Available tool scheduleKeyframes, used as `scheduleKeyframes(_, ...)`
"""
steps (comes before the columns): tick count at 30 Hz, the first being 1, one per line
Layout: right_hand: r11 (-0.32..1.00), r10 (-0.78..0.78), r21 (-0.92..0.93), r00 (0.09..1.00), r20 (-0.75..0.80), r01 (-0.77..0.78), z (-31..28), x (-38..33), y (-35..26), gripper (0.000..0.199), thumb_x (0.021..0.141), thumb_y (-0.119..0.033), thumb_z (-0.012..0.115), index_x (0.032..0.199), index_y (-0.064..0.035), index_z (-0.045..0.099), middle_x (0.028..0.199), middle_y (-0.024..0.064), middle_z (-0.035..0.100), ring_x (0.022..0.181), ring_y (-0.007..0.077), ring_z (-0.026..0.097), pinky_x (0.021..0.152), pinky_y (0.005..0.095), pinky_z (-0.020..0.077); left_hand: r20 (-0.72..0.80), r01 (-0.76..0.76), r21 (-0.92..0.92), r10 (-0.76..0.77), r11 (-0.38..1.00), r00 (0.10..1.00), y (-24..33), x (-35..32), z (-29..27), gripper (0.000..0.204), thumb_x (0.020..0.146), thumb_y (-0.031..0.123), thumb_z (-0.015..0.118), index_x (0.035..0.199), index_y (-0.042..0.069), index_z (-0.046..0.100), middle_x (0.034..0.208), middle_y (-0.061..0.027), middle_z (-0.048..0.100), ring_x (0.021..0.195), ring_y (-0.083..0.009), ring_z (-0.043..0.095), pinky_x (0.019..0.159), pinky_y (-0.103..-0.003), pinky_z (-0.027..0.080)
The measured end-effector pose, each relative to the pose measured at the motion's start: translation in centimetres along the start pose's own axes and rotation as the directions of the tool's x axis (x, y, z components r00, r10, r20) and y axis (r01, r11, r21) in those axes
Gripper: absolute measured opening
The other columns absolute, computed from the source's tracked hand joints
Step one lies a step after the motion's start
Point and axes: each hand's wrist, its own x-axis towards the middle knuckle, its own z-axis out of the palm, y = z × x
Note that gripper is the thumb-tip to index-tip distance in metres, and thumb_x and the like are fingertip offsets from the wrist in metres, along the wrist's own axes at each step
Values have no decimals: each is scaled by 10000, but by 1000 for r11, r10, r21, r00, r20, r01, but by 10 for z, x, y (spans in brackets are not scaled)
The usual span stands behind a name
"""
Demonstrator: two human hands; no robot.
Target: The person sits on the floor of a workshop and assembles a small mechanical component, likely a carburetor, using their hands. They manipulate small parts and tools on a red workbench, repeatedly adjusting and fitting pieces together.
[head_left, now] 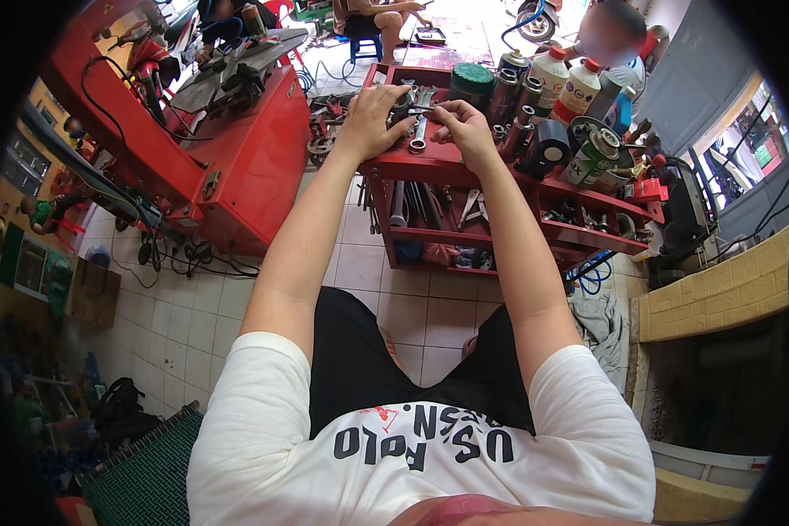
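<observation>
Both my hands are over the top of a red tool cart (447,163). My left hand (370,121) is curled around a dark part at the cart's left end, mostly hidden by the fingers. From the right, my right hand (466,131) pinches a thin metal piece (422,110) that reaches toward the left hand. Its kind is too small to make out. Just below that piece lies a combination wrench (419,134) on the red surface, with more wrenches (424,93) behind it. A dark green lidded tub (472,84) stands beyond my right hand.
White and red bottles (550,77), spray cans (593,158) and dark metal cylinders crowd the cart's right side. Its lower shelf (438,235) holds tools. A large red machine (245,167) stands left, with cables on the tiled floor. Other people are at the far side.
</observation>
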Motion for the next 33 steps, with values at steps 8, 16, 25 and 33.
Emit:
scheduleKeyframes(8,986,56,-156,998,16,-53,4,1,-1,360,1048,-364,625,974,-13,656,835,105,744,598,129,677,583,264,524,-29,-55,31,56,998,998,0,0,1,524,927,440,700,1357,157,607,1275,-80,636,1190,-309,550,1043,-452,412)
scheduleKeyframes(16,967,133,-221,990,35,-123,7,2,-1,469,1061,-423,578,886,6,649,726,107,699,558,160,673,541,288,526,-49,-93,-27,91,995,995,-3,1,3,425,894,344,775,1210,89,650,1143,-106,665,1106,-330,584,972,-443,469)
scheduleKeyframes(25,973,176,-162,982,64,-164,8,2,-2,461,1070,-432,555,1016,19,638,727,116,703,526,160,655,503,275,516,-82,-104,-46,100,993,992,-7,2,6,374,891,314,773,1162,79,668,1065,-120,676,1014,-337,616,929,-437,487)
scheduleKeyframes(33,994,6,-108,999,54,0,7,1,2,329,1017,-248,670,1193,15,579,931,117,753,582,105,640,526,246,494,-81,-70,-27,67,997,994,-9,2,8,388,889,320,774,1171,74,667,1081,-127,684,1012,-343,625,933,-440,489)
